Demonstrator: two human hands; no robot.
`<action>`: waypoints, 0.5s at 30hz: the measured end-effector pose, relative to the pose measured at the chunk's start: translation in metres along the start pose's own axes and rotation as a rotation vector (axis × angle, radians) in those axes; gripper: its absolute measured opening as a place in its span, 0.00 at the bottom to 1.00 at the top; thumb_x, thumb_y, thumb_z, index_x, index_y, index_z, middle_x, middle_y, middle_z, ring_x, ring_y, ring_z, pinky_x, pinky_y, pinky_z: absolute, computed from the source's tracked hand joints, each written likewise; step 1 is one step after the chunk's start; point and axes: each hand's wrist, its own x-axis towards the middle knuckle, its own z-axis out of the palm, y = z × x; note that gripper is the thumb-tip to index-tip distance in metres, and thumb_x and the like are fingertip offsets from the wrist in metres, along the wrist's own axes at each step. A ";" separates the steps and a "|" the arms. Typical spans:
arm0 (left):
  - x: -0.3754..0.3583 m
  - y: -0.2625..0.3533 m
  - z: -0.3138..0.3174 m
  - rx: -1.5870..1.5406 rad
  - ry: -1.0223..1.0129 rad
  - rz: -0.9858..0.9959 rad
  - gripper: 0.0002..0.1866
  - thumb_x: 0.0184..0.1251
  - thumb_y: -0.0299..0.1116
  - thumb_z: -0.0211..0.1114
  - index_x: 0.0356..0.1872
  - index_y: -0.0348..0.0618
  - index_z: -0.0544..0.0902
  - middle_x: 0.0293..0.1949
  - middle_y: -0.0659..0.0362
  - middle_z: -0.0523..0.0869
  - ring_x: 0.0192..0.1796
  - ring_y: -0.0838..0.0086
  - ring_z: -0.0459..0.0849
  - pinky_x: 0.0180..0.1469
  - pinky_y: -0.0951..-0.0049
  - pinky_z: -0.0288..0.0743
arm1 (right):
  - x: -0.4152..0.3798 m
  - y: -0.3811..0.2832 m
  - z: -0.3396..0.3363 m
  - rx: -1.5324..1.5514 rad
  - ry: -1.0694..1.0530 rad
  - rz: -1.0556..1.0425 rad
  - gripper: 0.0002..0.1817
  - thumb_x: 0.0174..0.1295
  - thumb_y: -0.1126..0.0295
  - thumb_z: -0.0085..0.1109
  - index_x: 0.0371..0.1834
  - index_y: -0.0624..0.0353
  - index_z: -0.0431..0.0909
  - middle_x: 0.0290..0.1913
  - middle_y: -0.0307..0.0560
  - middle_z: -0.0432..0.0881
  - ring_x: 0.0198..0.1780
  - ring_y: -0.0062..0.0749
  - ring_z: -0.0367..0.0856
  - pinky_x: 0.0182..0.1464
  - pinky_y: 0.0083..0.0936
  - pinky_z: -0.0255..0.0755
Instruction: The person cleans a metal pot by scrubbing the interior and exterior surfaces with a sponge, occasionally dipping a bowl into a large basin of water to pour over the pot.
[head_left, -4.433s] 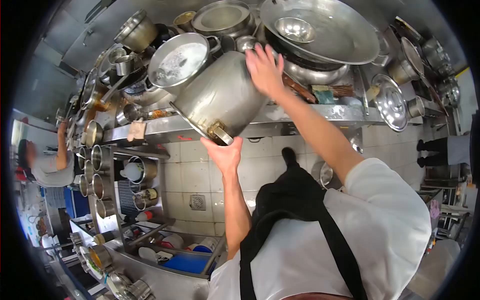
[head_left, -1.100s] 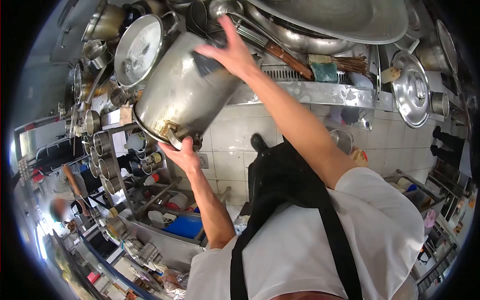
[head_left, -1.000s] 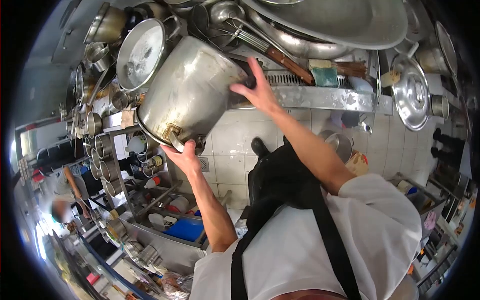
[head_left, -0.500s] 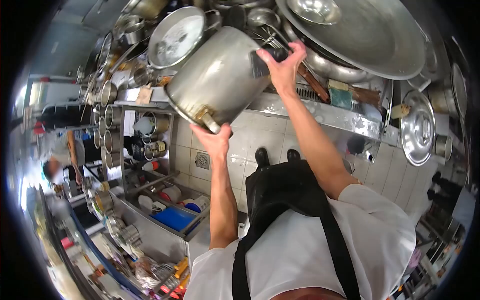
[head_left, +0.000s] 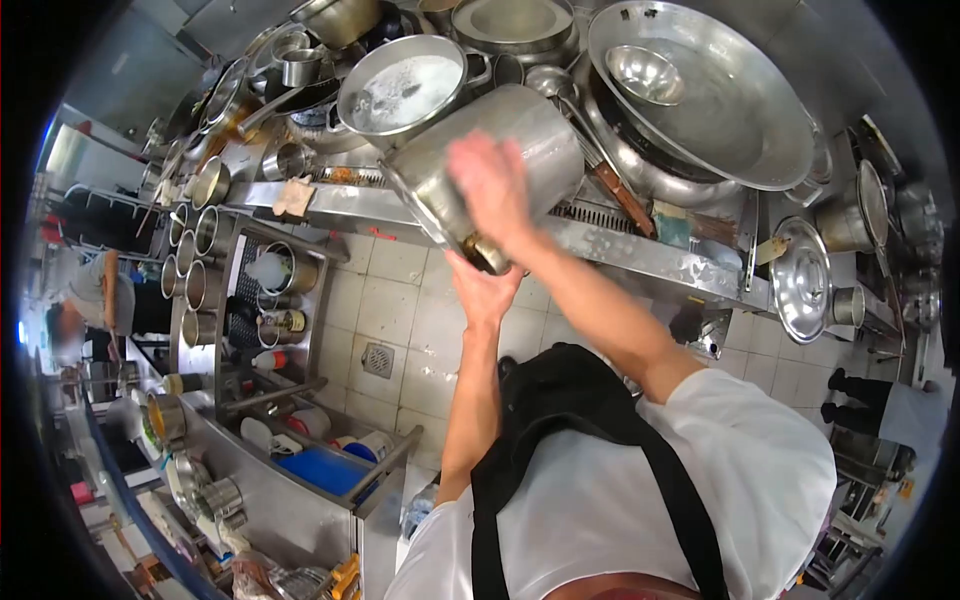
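Note:
A large steel stockpot [head_left: 545, 135] lies tilted on its side at the front of the stove, its rim toward the lower left. My left hand [head_left: 485, 285] is closed around the loop handle [head_left: 486, 252] near the rim, which has brown stains around it. Across the pot's side lies my right hand [head_left: 492, 185], smeared by motion. Its fingers are too blurred to show whether anything is under them. Touching the stockpot from behind, or nearly so, is a two-handled pot [head_left: 405, 90] with whitish, foamy liquid.
A huge wok [head_left: 730, 110] holding a metal bowl [head_left: 645, 75] stands at right. Along the steel counter edge [head_left: 620, 250] lie a green pad [head_left: 671, 225] and a brush. A steel rack [head_left: 300, 345] with pots stands at left. Other people are at far left and right.
My right hand has moved left from the pot's base end, where it held a black pad, to its middle. The pad no longer shows. The view has shifted.

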 end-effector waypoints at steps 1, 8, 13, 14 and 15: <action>0.002 -0.009 -0.004 -0.081 0.023 0.046 0.39 0.44 0.32 0.78 0.58 0.33 0.67 0.46 0.47 0.83 0.46 0.59 0.84 0.52 0.58 0.80 | 0.001 0.000 0.000 0.020 -0.133 -0.145 0.13 0.77 0.62 0.54 0.54 0.55 0.85 0.59 0.49 0.86 0.67 0.45 0.80 0.74 0.55 0.61; -0.005 -0.011 -0.020 -0.114 -0.035 0.083 0.37 0.44 0.34 0.80 0.52 0.33 0.67 0.42 0.41 0.85 0.44 0.46 0.86 0.49 0.52 0.80 | 0.035 0.060 0.006 -0.207 -0.027 0.170 0.11 0.71 0.67 0.53 0.49 0.52 0.85 0.57 0.53 0.85 0.68 0.53 0.77 0.73 0.52 0.62; 0.002 -0.021 -0.034 -0.262 -0.054 0.055 0.39 0.43 0.34 0.80 0.56 0.33 0.67 0.46 0.42 0.83 0.48 0.50 0.84 0.53 0.54 0.78 | 0.012 0.007 0.003 -0.267 -0.282 -0.164 0.13 0.69 0.67 0.55 0.53 0.52 0.84 0.56 0.53 0.86 0.66 0.45 0.79 0.73 0.56 0.63; 0.001 -0.016 -0.045 -0.160 -0.085 -0.016 0.40 0.43 0.34 0.79 0.58 0.33 0.68 0.47 0.43 0.82 0.50 0.53 0.83 0.55 0.55 0.77 | 0.035 0.038 -0.002 -0.529 -0.331 -0.092 0.13 0.68 0.67 0.56 0.53 0.53 0.84 0.52 0.53 0.87 0.63 0.42 0.81 0.70 0.54 0.66; 0.003 -0.017 -0.049 -0.165 -0.088 -0.016 0.40 0.44 0.36 0.79 0.57 0.33 0.68 0.47 0.42 0.82 0.49 0.51 0.82 0.54 0.55 0.77 | 0.046 0.055 0.000 -0.521 -0.335 -0.101 0.13 0.68 0.67 0.56 0.53 0.53 0.84 0.52 0.53 0.87 0.63 0.42 0.81 0.70 0.54 0.66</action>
